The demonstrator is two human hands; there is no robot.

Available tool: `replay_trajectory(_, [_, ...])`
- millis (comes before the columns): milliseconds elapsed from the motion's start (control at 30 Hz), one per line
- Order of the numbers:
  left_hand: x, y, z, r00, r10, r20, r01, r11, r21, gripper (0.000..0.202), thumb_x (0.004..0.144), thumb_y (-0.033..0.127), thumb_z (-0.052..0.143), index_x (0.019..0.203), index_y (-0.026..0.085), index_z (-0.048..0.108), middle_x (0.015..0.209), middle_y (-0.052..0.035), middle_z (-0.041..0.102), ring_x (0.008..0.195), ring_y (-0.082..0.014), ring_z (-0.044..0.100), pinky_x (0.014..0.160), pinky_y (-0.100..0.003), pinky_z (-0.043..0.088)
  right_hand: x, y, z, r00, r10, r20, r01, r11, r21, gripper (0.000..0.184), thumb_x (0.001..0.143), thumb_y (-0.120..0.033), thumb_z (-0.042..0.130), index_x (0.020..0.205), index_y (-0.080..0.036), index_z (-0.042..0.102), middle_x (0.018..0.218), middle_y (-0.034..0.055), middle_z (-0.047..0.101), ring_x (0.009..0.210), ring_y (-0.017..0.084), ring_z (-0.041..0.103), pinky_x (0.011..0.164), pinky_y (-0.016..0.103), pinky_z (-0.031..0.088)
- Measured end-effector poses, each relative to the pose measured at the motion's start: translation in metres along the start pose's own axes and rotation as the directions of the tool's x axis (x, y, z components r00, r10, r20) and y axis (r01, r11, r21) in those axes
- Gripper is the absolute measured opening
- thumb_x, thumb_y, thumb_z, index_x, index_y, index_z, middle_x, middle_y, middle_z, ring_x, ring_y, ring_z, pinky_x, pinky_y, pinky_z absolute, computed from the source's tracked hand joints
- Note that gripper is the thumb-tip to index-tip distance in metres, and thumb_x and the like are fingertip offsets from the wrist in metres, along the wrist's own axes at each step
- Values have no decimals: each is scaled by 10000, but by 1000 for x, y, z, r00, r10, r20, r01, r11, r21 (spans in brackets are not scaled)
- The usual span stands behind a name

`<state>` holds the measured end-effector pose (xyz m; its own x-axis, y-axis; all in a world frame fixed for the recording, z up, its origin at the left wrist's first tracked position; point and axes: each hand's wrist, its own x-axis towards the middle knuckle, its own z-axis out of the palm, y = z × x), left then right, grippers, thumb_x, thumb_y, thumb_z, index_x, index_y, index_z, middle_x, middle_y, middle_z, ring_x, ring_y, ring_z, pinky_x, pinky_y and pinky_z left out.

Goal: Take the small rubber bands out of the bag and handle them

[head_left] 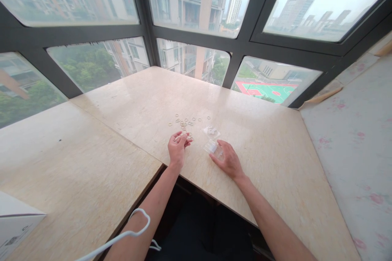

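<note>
Several thin gold-coloured rings [183, 124] lie scattered and partly heaped on the stone-look counter. My left hand [177, 149] is at the near side of the heap, thumb and fingers pinched together. One small ring [184, 131] shows right at its fingertips and appears to be in the pinch. A small clear plastic case [212, 147] lies flat to the right, with something pale inside. My right hand [228, 160] grips the case's right side between thumb and fingers. Just beyond it rests a clear packet [211, 131] with small whitish pieces, which I cannot make out closely.
The pale counter [122, 118] runs back to dark window frames [196, 36]. A white box [18, 224] stands at the lower left. A white cable [128, 233] loops over my left forearm. Flowered wallpaper [361, 142] bounds the right side.
</note>
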<state>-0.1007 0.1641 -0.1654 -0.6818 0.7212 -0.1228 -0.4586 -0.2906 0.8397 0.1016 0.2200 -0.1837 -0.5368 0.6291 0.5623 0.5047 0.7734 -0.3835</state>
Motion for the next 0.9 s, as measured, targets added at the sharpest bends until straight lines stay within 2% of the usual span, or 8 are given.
replay_trajectory(100, [-2,-3,2,997,63,-49,-64,998,-14,843,694,178,785,1391,212,311,1377,-203,473,816,-183,696,742,-316,580,0,0,0,1000,11,-4,-11,1000,0,516,856,-411,608,1282,-169,446,1168,145,581,1091,276,550,943,459,480])
replay_trajectory(200, [-3,-6,2,995,96,1,-96,994,47,847,702,160,769,1416,241,319,1465,-190,361,899,-211,690,787,-326,584,-1,0,1,1000,12,-2,-12,1000,-4,517,855,-404,611,1282,-169,441,1162,143,581,1089,278,549,938,459,484])
replay_trajectory(300, [-4,-7,1,992,122,43,-127,982,142,645,748,193,718,1329,176,440,1380,-183,464,874,-202,692,742,-302,583,-1,0,1,1000,13,-1,-13,1000,-1,520,855,-404,612,1286,-170,439,1165,143,579,1090,279,547,940,462,483])
replay_trajectory(400, [-4,-9,-2,987,140,84,-156,963,221,428,769,236,684,1159,115,556,1173,-153,603,861,-200,687,686,-281,570,-1,1,1,1000,19,6,-19,1000,0,524,857,-413,606,1291,-171,439,1175,147,575,1094,282,546,942,469,478])
replay_trajectory(533, [-4,-10,-5,980,158,124,-187,942,279,260,789,260,646,996,110,606,953,-96,654,818,-171,669,618,-238,533,-1,2,2,1000,20,10,-20,1000,-3,524,854,-407,612,1285,-165,438,1179,148,574,1097,283,543,948,466,475])
replay_trajectory(667, [-5,-10,-7,972,153,180,-207,920,334,212,812,275,603,956,120,609,932,-81,650,737,-133,640,593,-228,510,-1,1,1,1000,28,7,-28,1000,-1,522,852,-406,616,1280,-169,437,1179,144,574,1094,280,544,948,463,476])
replay_trajectory(800, [-6,-9,-10,958,131,254,-229,884,407,222,805,274,582,970,127,603,972,-89,640,746,-144,637,601,-247,508,0,0,1,999,32,10,-32,999,-3,516,856,-407,608,1280,-169,436,1180,145,574,1094,284,545,945,466,477])
replay_trajectory(900, [-1,-4,-18,935,194,297,-327,795,511,211,811,270,552,972,145,605,984,-93,641,778,-169,634,637,-281,507,0,0,0,999,36,8,-36,999,-6,517,856,-418,604,1277,-167,441,1164,147,579,1083,285,550,935,467,482])
